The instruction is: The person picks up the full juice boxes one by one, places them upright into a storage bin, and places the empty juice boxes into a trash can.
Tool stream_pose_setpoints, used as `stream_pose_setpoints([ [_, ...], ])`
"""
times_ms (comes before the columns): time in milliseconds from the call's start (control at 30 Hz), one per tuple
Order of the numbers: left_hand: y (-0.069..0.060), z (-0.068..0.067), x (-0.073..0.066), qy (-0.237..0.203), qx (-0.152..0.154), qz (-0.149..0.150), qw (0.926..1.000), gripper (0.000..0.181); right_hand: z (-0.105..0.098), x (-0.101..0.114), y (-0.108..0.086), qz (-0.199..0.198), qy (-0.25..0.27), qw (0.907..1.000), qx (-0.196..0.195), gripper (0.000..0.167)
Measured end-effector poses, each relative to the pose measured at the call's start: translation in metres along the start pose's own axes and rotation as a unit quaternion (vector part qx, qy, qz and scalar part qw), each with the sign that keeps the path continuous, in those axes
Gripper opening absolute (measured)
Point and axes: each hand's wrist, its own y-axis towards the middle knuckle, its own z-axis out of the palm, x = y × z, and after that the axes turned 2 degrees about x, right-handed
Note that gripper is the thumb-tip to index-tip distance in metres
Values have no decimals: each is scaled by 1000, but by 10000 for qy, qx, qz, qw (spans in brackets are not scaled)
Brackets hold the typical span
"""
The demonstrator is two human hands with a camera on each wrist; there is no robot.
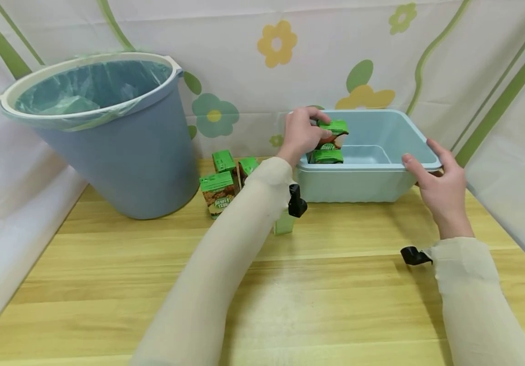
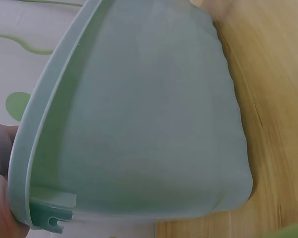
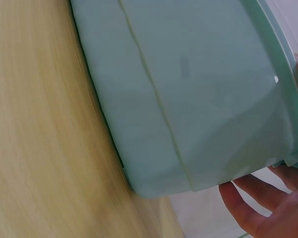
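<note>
My left hand [image 1: 305, 131] pinches a small green-topped carton [image 1: 334, 133] over the left end of a pale blue-green plastic bin [image 1: 349, 185]. Just in front of it, another green-topped carton [image 1: 328, 156] sits inside the bin. At the bin's right end, my right hand [image 1: 447, 185] grips the rim, thumb on top and fingers around the outside. The right wrist view shows these fingers [image 3: 251, 201] under the rim against the end wall. In the left wrist view, the bin's outer wall [image 2: 149, 109] hides the held carton, and only part of the hand shows.
Several cartons [image 1: 218, 190] with green tops stand left of the bin, partly behind my left sleeve. A pale green piece [image 1: 284, 223] shows beneath that sleeve. A blue bucket [image 1: 129, 152] with a clear green liner stands at the left. A floral curtain [image 1: 244, 51] hangs behind the wooden table [image 1: 106, 284].
</note>
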Motion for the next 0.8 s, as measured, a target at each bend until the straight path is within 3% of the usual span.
stream_pose_setpoints([
  [267, 6, -1, 0, 715, 336, -70, 9969, 27, 4, 1, 1, -32, 58, 10000, 29, 78],
  [567, 17, -1, 0, 1598, 1201, 204, 9796, 38, 5, 1, 1, -53, 54, 10000, 16, 77],
  [800, 20, 4, -2, 2004, 1392, 149, 9697, 39, 3, 1, 2, -35, 17, 10000, 32, 77],
])
